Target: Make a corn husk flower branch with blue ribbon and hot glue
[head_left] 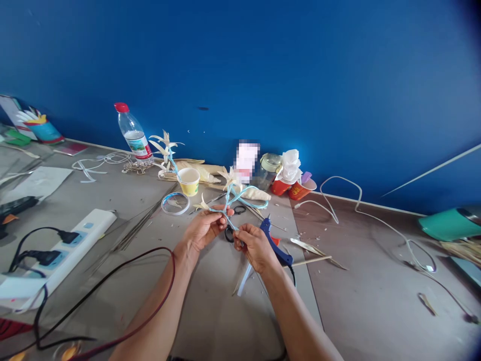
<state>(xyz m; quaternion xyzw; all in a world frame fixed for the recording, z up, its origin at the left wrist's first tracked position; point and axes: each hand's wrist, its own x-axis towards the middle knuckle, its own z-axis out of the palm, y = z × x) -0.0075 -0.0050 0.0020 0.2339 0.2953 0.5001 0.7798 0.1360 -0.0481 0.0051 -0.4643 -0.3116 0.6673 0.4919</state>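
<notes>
My left hand [205, 228] pinches a light-blue wrapped stem [227, 208] that carries pale husk flowers [231, 177] at its top. Just below, my right hand [253, 244] pinches the lower end of the same stem, where light-blue tape trails off. Both hands hover over the grey table [210, 311] near its middle. A blue glue gun [275, 245] lies under and right of my right hand. Black scissors handles [230, 233] show between the hands.
A white power strip [63, 253] with black plugs lies at left, red and black cables [124, 281] crossing near my left arm. A yellow cup [189, 181], tape roll [175, 203], water bottle [133, 133], red cups [296, 188] and a white cable [356, 205] sit beyond.
</notes>
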